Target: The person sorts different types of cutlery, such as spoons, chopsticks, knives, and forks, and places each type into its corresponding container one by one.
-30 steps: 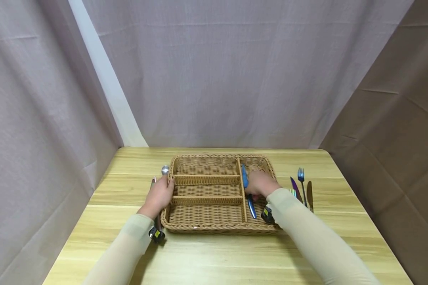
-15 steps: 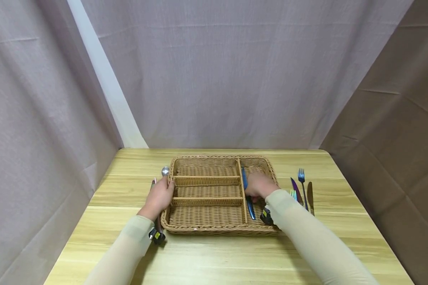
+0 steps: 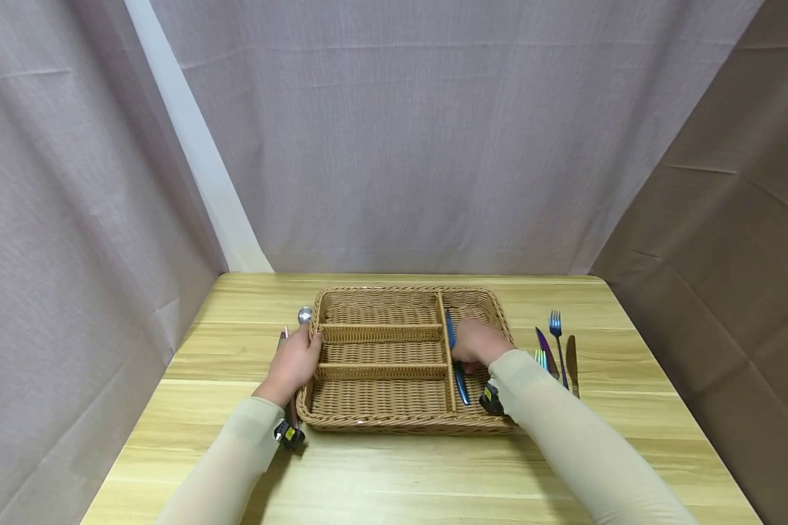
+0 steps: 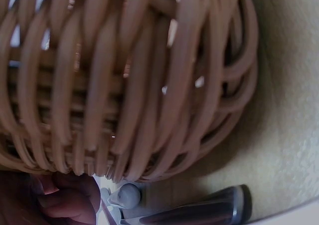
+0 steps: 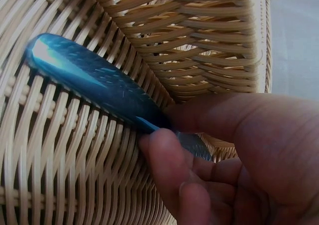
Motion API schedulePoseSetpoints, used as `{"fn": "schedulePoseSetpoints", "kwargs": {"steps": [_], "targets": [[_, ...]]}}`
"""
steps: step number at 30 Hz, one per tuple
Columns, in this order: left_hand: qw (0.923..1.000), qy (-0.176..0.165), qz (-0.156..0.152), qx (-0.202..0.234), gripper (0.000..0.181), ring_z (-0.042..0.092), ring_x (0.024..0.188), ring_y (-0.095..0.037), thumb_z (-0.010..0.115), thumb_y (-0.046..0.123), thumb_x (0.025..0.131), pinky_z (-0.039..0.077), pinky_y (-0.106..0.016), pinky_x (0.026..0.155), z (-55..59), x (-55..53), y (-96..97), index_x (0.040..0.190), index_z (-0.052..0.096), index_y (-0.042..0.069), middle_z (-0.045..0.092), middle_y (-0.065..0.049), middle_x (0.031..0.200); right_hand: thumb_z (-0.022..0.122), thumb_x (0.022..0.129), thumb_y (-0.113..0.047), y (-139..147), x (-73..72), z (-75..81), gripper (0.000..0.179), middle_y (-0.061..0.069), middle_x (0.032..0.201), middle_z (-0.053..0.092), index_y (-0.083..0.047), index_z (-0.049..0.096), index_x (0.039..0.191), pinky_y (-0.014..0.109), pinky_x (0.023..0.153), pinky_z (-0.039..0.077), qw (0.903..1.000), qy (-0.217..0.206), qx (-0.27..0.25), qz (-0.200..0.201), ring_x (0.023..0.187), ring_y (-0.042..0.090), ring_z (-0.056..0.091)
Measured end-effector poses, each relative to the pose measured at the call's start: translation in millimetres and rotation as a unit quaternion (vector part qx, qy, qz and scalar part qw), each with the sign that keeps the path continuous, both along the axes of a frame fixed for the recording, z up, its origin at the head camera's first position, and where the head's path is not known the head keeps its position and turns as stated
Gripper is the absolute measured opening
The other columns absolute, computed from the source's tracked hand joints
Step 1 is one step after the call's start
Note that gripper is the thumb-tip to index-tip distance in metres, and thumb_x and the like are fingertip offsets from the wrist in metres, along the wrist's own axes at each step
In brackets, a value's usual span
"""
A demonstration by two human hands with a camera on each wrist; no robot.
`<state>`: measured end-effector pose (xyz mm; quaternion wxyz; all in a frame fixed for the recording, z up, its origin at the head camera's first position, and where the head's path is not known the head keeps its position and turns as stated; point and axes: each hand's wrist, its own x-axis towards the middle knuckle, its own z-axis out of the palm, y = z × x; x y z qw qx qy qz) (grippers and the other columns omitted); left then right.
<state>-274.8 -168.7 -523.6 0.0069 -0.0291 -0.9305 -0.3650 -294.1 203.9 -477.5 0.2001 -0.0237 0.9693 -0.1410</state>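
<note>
A wicker cutlery tray [image 3: 381,421] with woven dividers sits on the wooden table. In its right-hand compartment lies a shiny blue table knife [image 3: 461,385], lengthwise along the divider. My right hand [image 3: 478,341] reaches down into that compartment and pinches the knife between thumb and fingers around its middle. The right wrist view shows the rounded handle end [image 5: 75,70] close over the woven floor, and the fingers hide the middle. At the tray's left side my left hand [image 3: 295,357] holds the rim, thumb on top. The left wrist view is mostly filled by the tray's woven wall [image 4: 99,75].
Right of the tray lie a purple knife [image 3: 543,346], a rainbow-toned fork [image 3: 541,357], a dark blue fork [image 3: 555,324] and a brownish knife [image 3: 571,357]. Left of it are a silver spoon [image 3: 305,315] and a dark-handled utensil [image 4: 199,210]. Curtains stand behind and at both sides.
The blue knife has shifted slightly toward the divider and lies closer along it, with the right hand following. Over the last half second almost nothing moves; the left hand stays on the rim.
</note>
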Motion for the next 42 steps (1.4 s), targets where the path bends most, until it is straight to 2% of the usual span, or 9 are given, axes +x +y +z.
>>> {"fn": "schedulePoseSetpoints", "kwargs": {"steps": [19,28,42], "targets": [[1.0000,0.007,0.003,-0.004,0.051,0.066,0.124,-0.051,0.042,0.033,0.118,0.051,-0.065,0.110,-0.8,0.4,-0.1,0.146,0.056,-0.008,0.068,-0.032,0.130,0.066,0.102,-0.008,1,-0.3,-1.4,0.029,0.007,0.062,0.072,-0.005,0.072,0.074,0.027,0.047,0.044,1.0000,-0.003,0.000,-0.001,0.055,0.021,0.071],[1.0000,0.000,0.002,0.002,0.055,0.065,0.128,-0.051,0.041,0.036,0.119,0.049,-0.065,0.112,0.5,0.7,0.6,0.151,0.052,-0.008,0.066,-0.032,0.136,0.066,0.101,-0.009,2,0.9,-1.8,0.026,0.008,0.063,0.072,-0.005,0.072,0.076,0.027,0.047,0.045,0.9999,0.000,-0.010,-0.004,0.056,0.022,0.072],[1.0000,-0.003,0.004,0.003,0.057,0.064,0.130,-0.050,0.042,0.037,0.118,0.049,-0.064,0.114,-0.6,-0.1,0.1,0.155,0.051,-0.007,0.065,-0.032,0.140,0.078,0.101,-0.032,11,1.4,-4.6,0.034,0.008,0.066,0.071,-0.006,0.068,0.082,0.033,0.056,0.061,0.9978,0.012,-0.065,0.009,0.055,0.021,0.074]]}}
